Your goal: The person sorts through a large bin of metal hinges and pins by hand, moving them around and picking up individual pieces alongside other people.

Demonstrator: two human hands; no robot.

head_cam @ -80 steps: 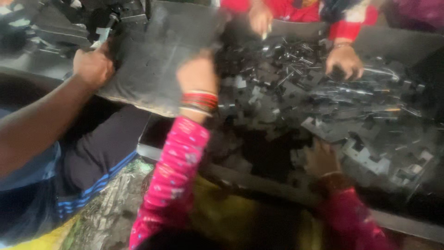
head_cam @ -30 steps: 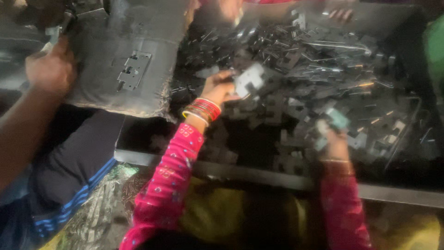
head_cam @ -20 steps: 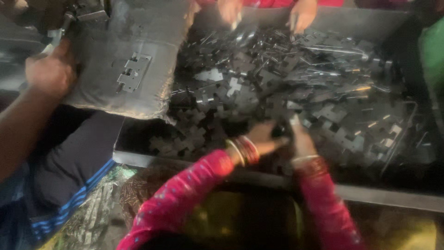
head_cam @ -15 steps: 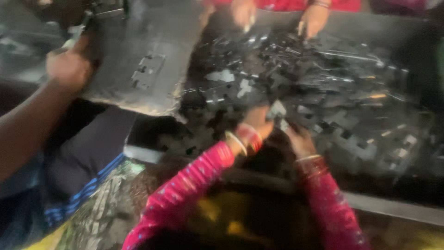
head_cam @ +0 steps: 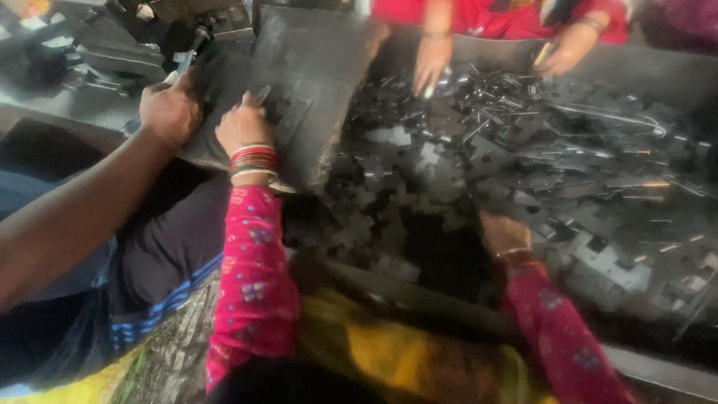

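My left hand [head_cam: 244,129], with red bangles and a pink sleeve, rests on a grey sack-like sheet [head_cam: 314,67] at the upper left. Its fingers are curled on a flat dark metal part [head_cam: 288,116] lying on that sheet. My right hand [head_cam: 502,230] lies low on a heap of dark stamped metal parts [head_cam: 523,150] inside a wide metal tray [head_cam: 658,366]. Its fingertips sink into the pile and are hidden.
A co-worker's bare arm comes in from the left, with the hand [head_cam: 170,111] gripping the sheet's edge beside my left hand. Across the tray, two hands [head_cam: 431,63] [head_cam: 565,49] of people in red pick among the parts. Dark machine parts [head_cam: 97,52] stand at the far left.
My left hand has left the pile and swung up left onto the grey sheet. My right hand stayed low at the pile's near side. The view shifted left.
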